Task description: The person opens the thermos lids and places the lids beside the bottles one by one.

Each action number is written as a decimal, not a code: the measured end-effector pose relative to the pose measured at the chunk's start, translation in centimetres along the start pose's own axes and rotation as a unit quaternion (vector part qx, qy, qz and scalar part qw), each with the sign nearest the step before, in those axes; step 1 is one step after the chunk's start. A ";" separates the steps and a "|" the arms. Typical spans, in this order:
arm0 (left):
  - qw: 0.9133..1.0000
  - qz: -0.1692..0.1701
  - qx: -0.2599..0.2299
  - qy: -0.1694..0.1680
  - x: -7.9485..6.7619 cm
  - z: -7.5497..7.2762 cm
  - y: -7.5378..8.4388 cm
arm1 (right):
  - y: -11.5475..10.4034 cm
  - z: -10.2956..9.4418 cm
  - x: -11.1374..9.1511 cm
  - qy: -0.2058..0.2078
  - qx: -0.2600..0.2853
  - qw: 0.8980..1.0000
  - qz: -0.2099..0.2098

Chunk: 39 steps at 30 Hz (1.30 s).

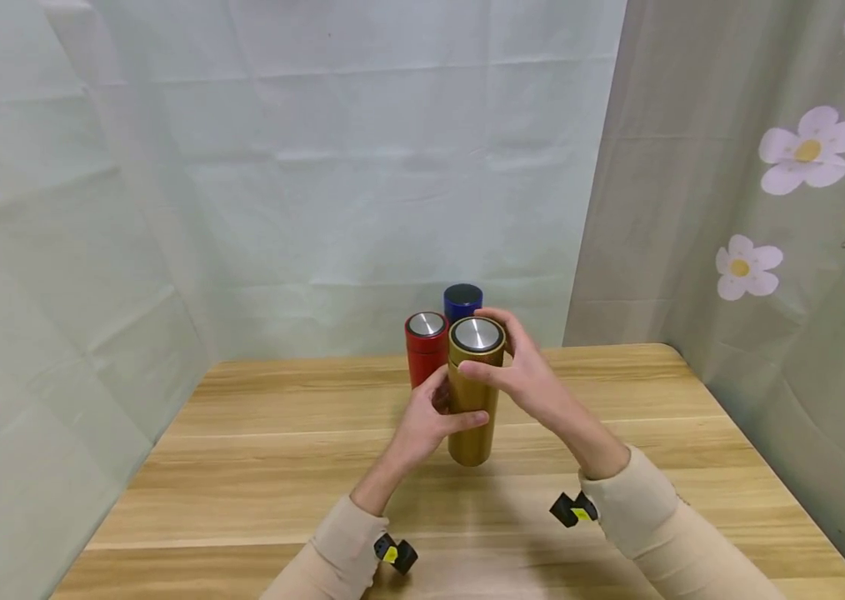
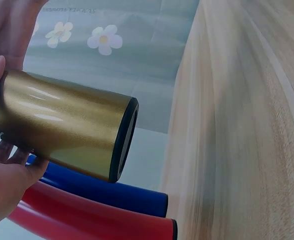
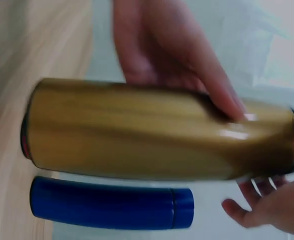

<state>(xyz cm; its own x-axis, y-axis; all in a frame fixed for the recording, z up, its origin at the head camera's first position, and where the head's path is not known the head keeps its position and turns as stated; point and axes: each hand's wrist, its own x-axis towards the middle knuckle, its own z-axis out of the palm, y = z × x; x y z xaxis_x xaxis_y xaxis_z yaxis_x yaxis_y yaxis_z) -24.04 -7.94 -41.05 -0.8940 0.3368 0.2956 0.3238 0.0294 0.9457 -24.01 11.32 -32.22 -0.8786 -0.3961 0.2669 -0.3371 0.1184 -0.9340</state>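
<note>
A gold thermos bottle point(image 1: 473, 400) with a silver-topped lid is held upright just above the table; its dark base shows in the left wrist view. My left hand point(image 1: 424, 421) grips its body from the left, thumb across the front. Around the upper part, by the lid, my right hand point(image 1: 520, 371) holds it with the thumb in front and fingers behind. A red thermos bottle point(image 1: 426, 346) stands behind and to the left, partly hidden by the gold one. Farther back is a blue thermos bottle point(image 1: 462, 300), mostly covered in the head view but plain in the right wrist view.
The wooden table point(image 1: 257, 467) spreads out on both sides of the bottles. A pale cloth point(image 1: 362, 200) hangs along its back edge, and a grey curtain with white flowers point(image 1: 805, 158) hangs at the right.
</note>
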 end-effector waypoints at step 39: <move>1.000 0.004 -0.010 0.001 0.0 0.1 -0.2 | 0.3 -0.9 0.4 -0.020 -0.001 1.000 0.002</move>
<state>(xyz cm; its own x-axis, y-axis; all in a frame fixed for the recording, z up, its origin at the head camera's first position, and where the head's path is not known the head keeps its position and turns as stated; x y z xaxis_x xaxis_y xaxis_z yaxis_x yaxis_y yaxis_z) -24.09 -7.83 -41.21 -0.8915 0.3359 0.3039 0.3254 0.0082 0.9455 -24.77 12.02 -32.17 -0.8655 -0.4319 0.2537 -0.3350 0.1224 -0.9343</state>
